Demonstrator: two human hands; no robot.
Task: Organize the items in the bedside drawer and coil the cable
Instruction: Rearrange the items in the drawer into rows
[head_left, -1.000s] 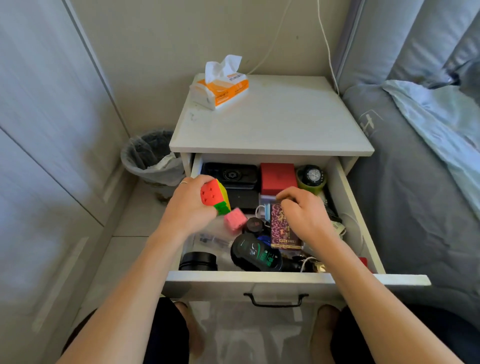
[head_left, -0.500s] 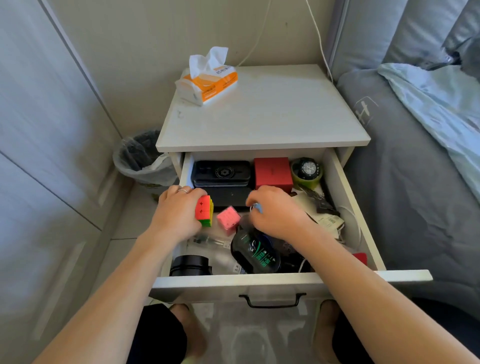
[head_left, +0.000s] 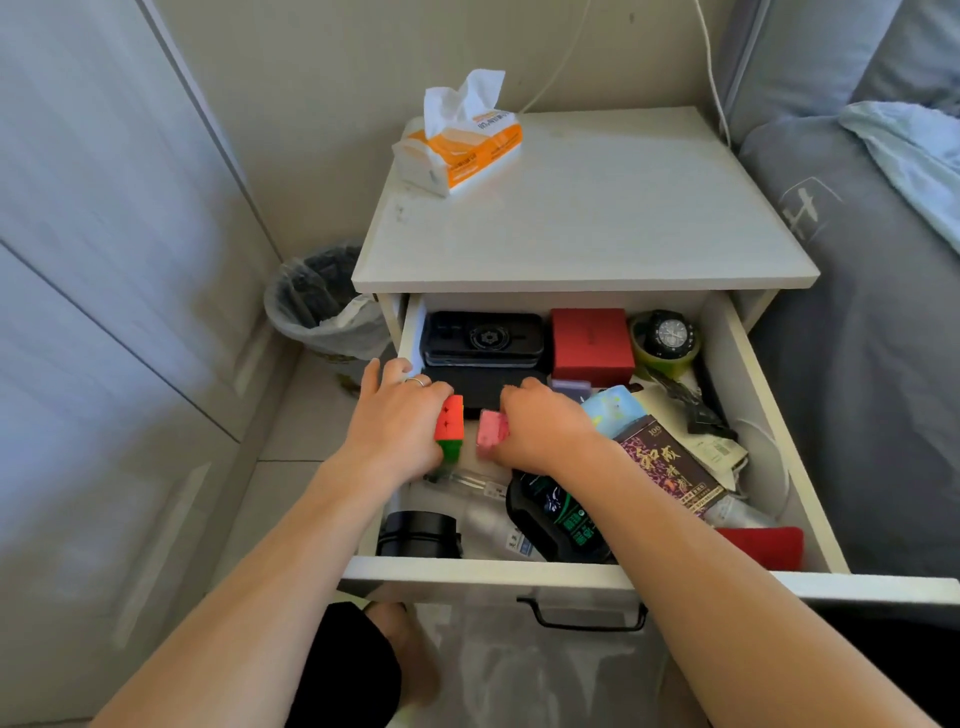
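Item: bedside drawer (head_left: 727, 374), pulled fully out, centre of frame, contents in disorder.

Hands: left hand (head_left: 400, 431), centre left, fingers curled round a multicoloured puzzle cube (head_left: 450, 427). Right hand (head_left: 545, 431), just beside it, fingers curled onto a pink cube (head_left: 491, 428); the fingertips are hidden, so how firm the hold is cannot be told. The two cubes sit close together, near the drawer's left middle.

Progress, as judged: early. The back row looks tidy: black case (head_left: 483, 338), red box (head_left: 592, 340), wristwatch on a green stand (head_left: 667, 338). The rest is loose: dark printed packet (head_left: 665, 478), light blue packet (head_left: 615, 408), black pouch with green print (head_left: 561, 519), black round jar (head_left: 418, 535) at lower left, red pouch (head_left: 763, 543) at lower right. A thin white cable (head_left: 779, 457) lies uncoiled along the right wall, partly buried under papers.

Surroundings: tissue pack (head_left: 462, 150) on the worktop (head_left: 597, 218), upper centre; lined waste bin (head_left: 322, 306) at left; bed (head_left: 857, 338) at right.

Obstruction: both forearms cross the drawer front, covering the middle contents; the packets overlie the cable.
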